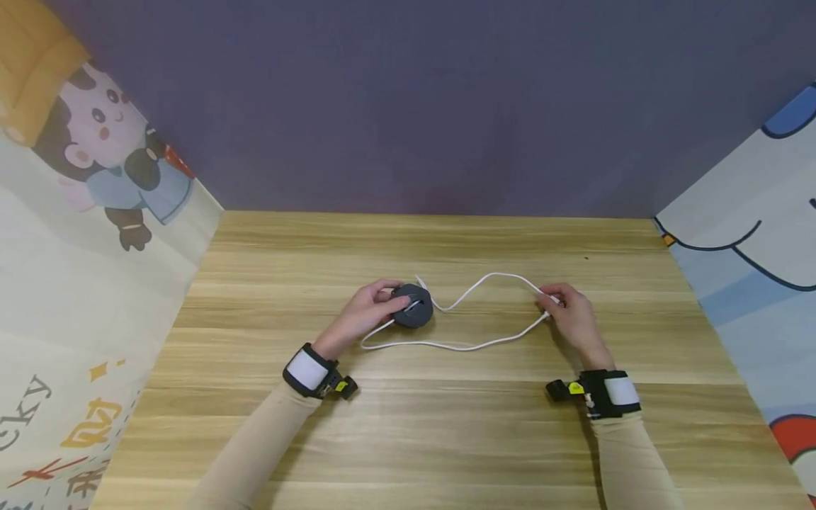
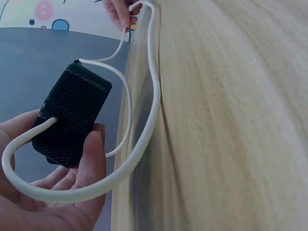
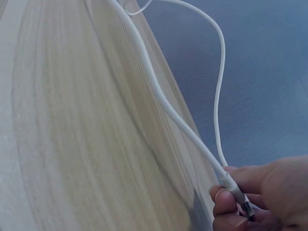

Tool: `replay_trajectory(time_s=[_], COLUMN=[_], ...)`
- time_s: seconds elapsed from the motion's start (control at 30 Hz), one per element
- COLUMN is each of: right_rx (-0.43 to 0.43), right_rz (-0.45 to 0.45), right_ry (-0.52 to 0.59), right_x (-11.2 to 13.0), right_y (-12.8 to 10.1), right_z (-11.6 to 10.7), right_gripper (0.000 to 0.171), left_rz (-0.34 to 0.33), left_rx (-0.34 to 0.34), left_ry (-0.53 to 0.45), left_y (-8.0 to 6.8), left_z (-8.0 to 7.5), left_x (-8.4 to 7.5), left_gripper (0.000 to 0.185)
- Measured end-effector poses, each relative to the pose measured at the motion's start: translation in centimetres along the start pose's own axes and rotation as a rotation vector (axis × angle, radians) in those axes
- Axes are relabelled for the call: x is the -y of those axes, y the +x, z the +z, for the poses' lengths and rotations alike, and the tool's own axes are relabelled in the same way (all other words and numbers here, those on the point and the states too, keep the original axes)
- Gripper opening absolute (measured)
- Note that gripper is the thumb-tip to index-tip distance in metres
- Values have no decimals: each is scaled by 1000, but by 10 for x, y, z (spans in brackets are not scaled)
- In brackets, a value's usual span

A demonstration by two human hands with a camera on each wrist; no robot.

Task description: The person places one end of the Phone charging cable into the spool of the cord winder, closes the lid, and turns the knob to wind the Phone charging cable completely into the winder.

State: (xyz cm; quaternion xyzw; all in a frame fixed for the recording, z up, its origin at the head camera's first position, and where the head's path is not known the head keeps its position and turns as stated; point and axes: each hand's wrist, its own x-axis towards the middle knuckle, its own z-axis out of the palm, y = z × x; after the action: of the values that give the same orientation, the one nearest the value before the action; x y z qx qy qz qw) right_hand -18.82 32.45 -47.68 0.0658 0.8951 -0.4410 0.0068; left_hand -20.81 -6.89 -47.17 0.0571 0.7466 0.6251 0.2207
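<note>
We see our left hand (image 1: 365, 309) curled around a round black case (image 1: 412, 305) near the middle of the wooden counter (image 1: 446, 425), fingers and thumb wrapped about its mesh-textured sides, so that grip is pressed closed on the case. A white cable (image 1: 446, 346) comes out of the case, loops beside our left palm and runs across the counter in two strands to our right hand (image 1: 570, 315), which sits well apart from the left. There our right grip pinches the cable's plug end between thumb and fingertips (image 3: 226, 197), with the metal tip just showing at the fingers in the right wrist view. Between our hands the cable lies slack on the wood, one strand arching toward the purple back wall (image 1: 446, 106), the other sagging toward us.
</note>
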Motion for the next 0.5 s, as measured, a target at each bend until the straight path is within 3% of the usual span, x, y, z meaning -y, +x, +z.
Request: replay_trajectory(time_s=[0.5], right_rx=[-26], right_rz=[-37], right_ry=[-200], right_x=[-4], right_y=[-1], right_z=[-1], right_gripper=[26], left_rz=[163], left_rx=[-89], left_ry=[306], left_y=[9], left_z=[9], left_x=[3], left_gripper=[47])
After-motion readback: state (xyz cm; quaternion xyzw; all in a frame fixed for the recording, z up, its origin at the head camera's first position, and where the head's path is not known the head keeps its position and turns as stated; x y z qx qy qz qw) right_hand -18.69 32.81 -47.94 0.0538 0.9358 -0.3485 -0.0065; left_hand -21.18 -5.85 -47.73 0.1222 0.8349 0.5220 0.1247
